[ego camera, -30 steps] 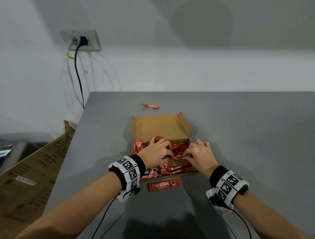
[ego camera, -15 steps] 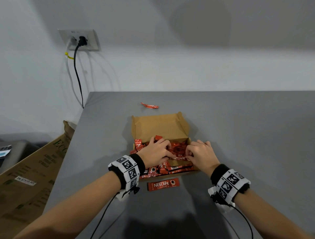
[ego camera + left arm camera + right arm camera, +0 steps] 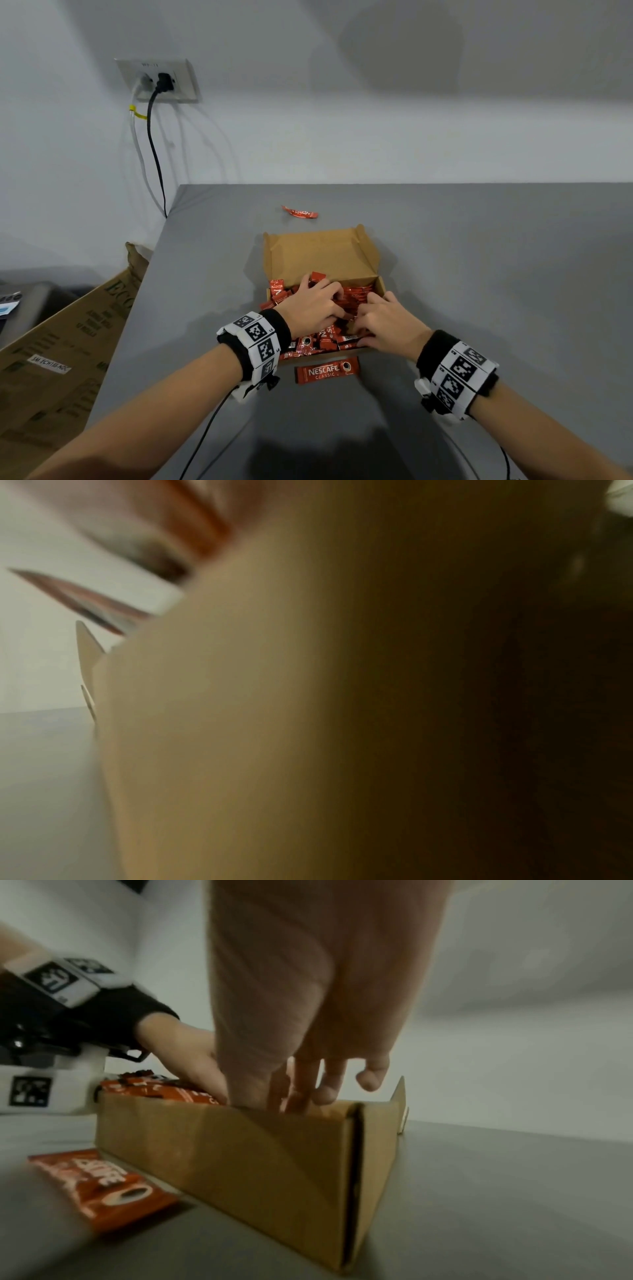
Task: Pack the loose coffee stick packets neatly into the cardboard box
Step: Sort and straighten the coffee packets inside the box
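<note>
Red coffee stick packets [image 3: 310,342] fill the open brown cardboard box [image 3: 322,255], and both hands are down among them. The left hand [image 3: 313,305] has bent fingers [image 3: 334,291] pushing into the pile. The right hand [image 3: 385,320] dips its fingers [image 3: 301,1085] straight down inside the box's near wall; I cannot tell if they pinch a packet. One flat red packet [image 3: 327,370] lies on the grey bench [image 3: 479,274] just in front of the box. A crumpled red packet [image 3: 299,212] lies behind the box. The left wrist view is mostly a blur.
</note>
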A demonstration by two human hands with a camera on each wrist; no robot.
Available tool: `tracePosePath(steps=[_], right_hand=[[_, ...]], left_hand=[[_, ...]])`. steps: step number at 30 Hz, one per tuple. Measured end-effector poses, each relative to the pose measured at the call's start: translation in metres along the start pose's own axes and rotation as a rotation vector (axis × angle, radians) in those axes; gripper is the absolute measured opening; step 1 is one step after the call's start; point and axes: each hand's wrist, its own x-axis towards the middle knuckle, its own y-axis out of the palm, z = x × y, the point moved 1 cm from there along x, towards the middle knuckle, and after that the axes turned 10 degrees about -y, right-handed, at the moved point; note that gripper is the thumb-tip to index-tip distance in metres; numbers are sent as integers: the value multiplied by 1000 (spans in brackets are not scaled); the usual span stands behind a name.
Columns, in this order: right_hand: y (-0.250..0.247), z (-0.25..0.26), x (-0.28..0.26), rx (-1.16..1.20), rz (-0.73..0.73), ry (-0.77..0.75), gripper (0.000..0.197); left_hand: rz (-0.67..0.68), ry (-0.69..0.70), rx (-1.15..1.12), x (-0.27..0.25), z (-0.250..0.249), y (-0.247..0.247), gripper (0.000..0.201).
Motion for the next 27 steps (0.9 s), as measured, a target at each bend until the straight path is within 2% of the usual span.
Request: tracePosePath(steps=[2, 4, 6, 9, 11, 14, 17, 19, 23, 25, 27], right_hand=[[0, -2, 5, -3, 31, 12, 23], [-3, -4, 5, 120, -25, 4, 14], [-6, -9, -1, 303, -216, 6, 6], [-5, -15, -13, 458, -610, 41, 16], [0, -13, -18, 469, -721, 22, 22], [8, -8, -21, 568, -736, 51, 29], [12, -7, -21, 765, -754, 150, 20], [13, -8, -18, 794, -745, 166, 18], [13, -8, -14, 861, -729, 177, 27], [12, -12, -16, 799, -747, 211, 29], [6, -16, -19, 593, -653, 232, 24]], left_hand=[[1, -1, -2, 0, 0, 0, 32], [1, 0, -8, 0, 0, 0, 31], [1, -1, -10, 0, 0, 0, 31], [9, -6, 0, 0, 1, 0, 33], [3, -1, -9, 0, 1, 0, 33], [-1, 6, -21, 0, 2, 0, 32], [-12, 9, -27, 0, 2, 0, 32], [-13, 10, -21, 0, 2, 1, 33], [-21, 19, -21, 0, 2, 1, 34], [-18, 18, -23, 0, 2, 1, 34], [-18, 17, -22, 0, 2, 1, 35]])
